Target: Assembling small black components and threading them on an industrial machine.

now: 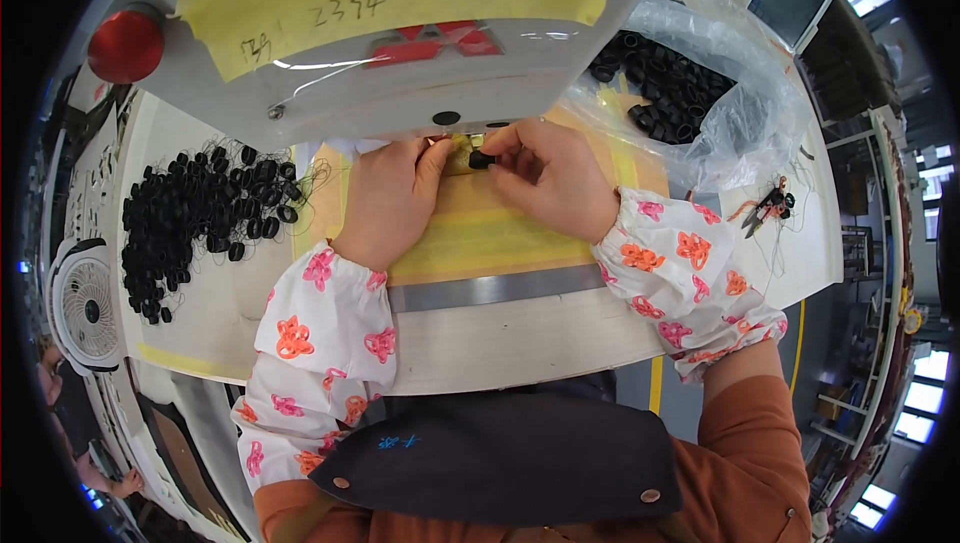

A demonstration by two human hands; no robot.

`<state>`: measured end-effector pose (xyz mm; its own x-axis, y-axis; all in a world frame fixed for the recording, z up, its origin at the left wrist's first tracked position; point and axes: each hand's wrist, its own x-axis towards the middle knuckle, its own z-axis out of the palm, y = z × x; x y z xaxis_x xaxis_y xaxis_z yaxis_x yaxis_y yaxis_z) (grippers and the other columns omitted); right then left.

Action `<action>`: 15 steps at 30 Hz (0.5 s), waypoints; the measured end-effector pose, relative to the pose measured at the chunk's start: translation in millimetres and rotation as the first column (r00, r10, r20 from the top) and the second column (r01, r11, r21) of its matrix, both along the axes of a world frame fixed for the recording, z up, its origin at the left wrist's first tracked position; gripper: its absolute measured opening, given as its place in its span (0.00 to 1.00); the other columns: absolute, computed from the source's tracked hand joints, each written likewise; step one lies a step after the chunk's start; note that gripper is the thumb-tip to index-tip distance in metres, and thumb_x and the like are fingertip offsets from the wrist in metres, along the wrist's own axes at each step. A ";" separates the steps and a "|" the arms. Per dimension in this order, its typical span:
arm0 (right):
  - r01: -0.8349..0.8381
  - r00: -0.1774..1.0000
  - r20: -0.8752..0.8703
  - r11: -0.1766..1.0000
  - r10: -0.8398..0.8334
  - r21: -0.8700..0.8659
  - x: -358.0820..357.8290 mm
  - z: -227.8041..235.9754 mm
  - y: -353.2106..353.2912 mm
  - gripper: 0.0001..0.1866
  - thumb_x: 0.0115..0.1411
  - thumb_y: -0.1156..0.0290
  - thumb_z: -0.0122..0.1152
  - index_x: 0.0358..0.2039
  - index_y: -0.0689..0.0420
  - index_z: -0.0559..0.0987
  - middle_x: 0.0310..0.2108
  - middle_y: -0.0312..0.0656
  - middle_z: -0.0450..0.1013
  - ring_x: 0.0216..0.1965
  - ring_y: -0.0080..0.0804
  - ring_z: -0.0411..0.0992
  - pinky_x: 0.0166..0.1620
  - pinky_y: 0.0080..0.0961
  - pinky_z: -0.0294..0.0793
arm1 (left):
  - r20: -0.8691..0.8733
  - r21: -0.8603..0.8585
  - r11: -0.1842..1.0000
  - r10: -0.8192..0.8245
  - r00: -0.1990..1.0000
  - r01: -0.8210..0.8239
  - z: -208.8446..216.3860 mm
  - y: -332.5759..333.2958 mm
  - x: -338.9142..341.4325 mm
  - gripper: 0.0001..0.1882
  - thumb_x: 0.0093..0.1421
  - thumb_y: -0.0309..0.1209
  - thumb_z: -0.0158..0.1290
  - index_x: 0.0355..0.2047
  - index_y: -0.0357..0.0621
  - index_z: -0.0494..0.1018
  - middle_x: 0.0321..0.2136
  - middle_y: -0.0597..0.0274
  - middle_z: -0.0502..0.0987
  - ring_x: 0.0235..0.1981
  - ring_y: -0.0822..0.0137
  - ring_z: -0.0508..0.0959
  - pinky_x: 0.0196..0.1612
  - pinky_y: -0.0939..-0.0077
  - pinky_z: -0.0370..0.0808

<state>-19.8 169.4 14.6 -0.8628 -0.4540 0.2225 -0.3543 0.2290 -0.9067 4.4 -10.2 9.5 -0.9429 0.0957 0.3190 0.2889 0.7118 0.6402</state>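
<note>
Under the head of a pale grey sewing machine (pixel 330 108), both my hands work close together over a bed covered in yellow tape (pixel 480 238). My right hand (pixel 560 178) pinches a small black fabric loop (pixel 482 159) between thumb and fingers. Just left of it, my left hand (pixel 393 198) has its thumb and forefinger closed near the needle area; whatever they hold is too hidden to name. The machine head covers the needle itself. Left of my hands lies a heap of black loops (pixel 215 198) with loose thread tails.
A see-through plastic bag (pixel 760 108) of black loops stands at the right rear. Small scissors (pixel 768 207) lie with thread scraps on the right tabletop. A red knob (pixel 126 46) juts from the machine. A white fan (pixel 88 308) and another person (pixel 80 433) are at far left.
</note>
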 end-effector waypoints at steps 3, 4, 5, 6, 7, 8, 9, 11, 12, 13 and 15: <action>-0.005 0.984 -0.179 1.000 0.003 -0.008 0.2 -4.4 -0.3 0.09 0.43 0.81 0.56 0.28 0.63 0.70 0.21 0.41 0.68 0.21 0.26 0.68 0.24 0.20 0.68 | 0.040 0.144 0.990 0.000 0.999 -0.006 4.7 4.6 4.2 0.12 0.54 0.37 0.50 0.26 0.40 0.72 0.15 0.56 0.71 0.19 0.58 0.73 0.22 0.69 0.67; -0.008 0.962 -0.273 0.999 0.016 0.032 0.9 -4.3 -0.8 0.11 0.42 0.81 0.55 0.30 0.63 0.69 0.22 0.42 0.68 0.21 0.29 0.69 0.24 0.22 0.69 | 0.038 0.142 0.990 0.001 0.999 -0.006 8.4 4.7 5.3 0.12 0.54 0.37 0.50 0.26 0.40 0.72 0.15 0.56 0.71 0.19 0.58 0.73 0.22 0.69 0.67; -0.006 0.931 -0.364 0.997 0.032 0.072 1.4 -4.3 -1.5 0.13 0.42 0.81 0.55 0.32 0.62 0.69 0.23 0.43 0.68 0.21 0.33 0.69 0.25 0.25 0.69 | 0.074 0.111 0.993 -0.052 0.996 0.044 12.9 4.7 6.2 0.12 0.53 0.38 0.51 0.26 0.40 0.72 0.15 0.57 0.71 0.18 0.60 0.72 0.21 0.71 0.66; -0.005 0.930 -0.366 0.997 0.031 0.072 2.1 -4.3 -2.5 0.13 0.42 0.81 0.55 0.32 0.62 0.69 0.23 0.43 0.68 0.21 0.33 0.69 0.25 0.25 0.69 | 0.112 0.082 0.992 -0.104 0.988 0.095 15.9 5.4 7.1 0.13 0.52 0.39 0.52 0.26 0.41 0.72 0.14 0.59 0.71 0.18 0.63 0.72 0.21 0.73 0.66; 0.001 0.879 -0.476 0.996 0.041 0.086 2.7 -5.0 -4.3 0.14 0.42 0.82 0.56 0.32 0.61 0.69 0.24 0.43 0.68 0.22 0.34 0.69 0.25 0.24 0.70 | 0.111 0.081 0.992 -0.105 0.988 0.096 16.6 6.1 7.5 0.13 0.52 0.39 0.52 0.26 0.41 0.72 0.14 0.59 0.71 0.18 0.63 0.72 0.21 0.73 0.66; 0.009 0.814 -0.578 0.995 0.051 0.100 3.4 -5.2 -5.3 0.15 0.41 0.83 0.56 0.33 0.60 0.69 0.24 0.42 0.68 0.23 0.35 0.70 0.26 0.24 0.70 | 0.118 0.069 0.990 -0.130 0.984 0.122 17.0 6.6 7.7 0.13 0.51 0.40 0.53 0.26 0.41 0.73 0.14 0.59 0.71 0.17 0.64 0.71 0.21 0.74 0.66; 0.010 0.814 -0.579 0.995 0.049 0.099 3.8 -4.4 -5.4 0.15 0.41 0.83 0.56 0.33 0.60 0.69 0.24 0.42 0.68 0.23 0.35 0.70 0.26 0.24 0.70 | 0.127 0.057 0.987 -0.156 0.980 0.149 16.9 6.7 7.6 0.13 0.50 0.40 0.54 0.26 0.41 0.73 0.14 0.60 0.70 0.17 0.65 0.71 0.21 0.75 0.65; -0.011 0.703 -0.699 0.984 0.133 0.176 4.8 -2.5 -5.4 0.17 0.39 0.84 0.56 0.33 0.59 0.69 0.27 0.42 0.69 0.23 0.38 0.69 0.26 0.27 0.70 | 0.135 0.074 0.985 -0.167 0.977 0.158 16.1 6.3 7.6 0.12 0.50 0.39 0.53 0.26 0.41 0.73 0.14 0.60 0.70 0.17 0.65 0.71 0.21 0.75 0.65; -0.010 0.702 -0.700 0.985 0.131 0.175 5.4 -2.2 -5.3 0.17 0.39 0.84 0.56 0.33 0.59 0.69 0.27 0.42 0.69 0.23 0.38 0.69 0.26 0.27 0.70 | 0.142 0.090 0.982 -0.178 0.974 0.166 16.0 5.7 7.7 0.11 0.50 0.37 0.53 0.26 0.41 0.73 0.14 0.59 0.70 0.17 0.65 0.71 0.21 0.74 0.66; -0.015 0.686 -0.710 0.978 0.161 0.208 6.0 -2.1 -5.3 0.18 0.39 0.84 0.55 0.34 0.59 0.69 0.27 0.42 0.68 0.23 0.39 0.69 0.25 0.28 0.70 | 0.142 0.089 0.982 -0.178 0.974 0.167 13.9 4.5 7.5 0.11 0.50 0.37 0.53 0.26 0.41 0.73 0.14 0.59 0.70 0.17 0.65 0.71 0.21 0.74 0.66; -0.018 0.669 -0.718 0.970 0.191 0.241 6.8 -2.4 -5.8 0.18 0.38 0.83 0.55 0.34 0.58 0.69 0.28 0.42 0.68 0.23 0.39 0.69 0.25 0.29 0.70 | 0.168 0.207 0.956 -0.245 0.955 0.209 9.0 1.9 6.2 0.10 0.49 0.34 0.53 0.26 0.39 0.72 0.14 0.58 0.70 0.16 0.66 0.70 0.21 0.75 0.65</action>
<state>-13.0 163.6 12.2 -0.4035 -0.6384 0.6554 -0.9149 0.2889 -0.2818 10.6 -8.4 18.6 -0.9477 0.2707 0.1690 0.2894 0.5058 0.8127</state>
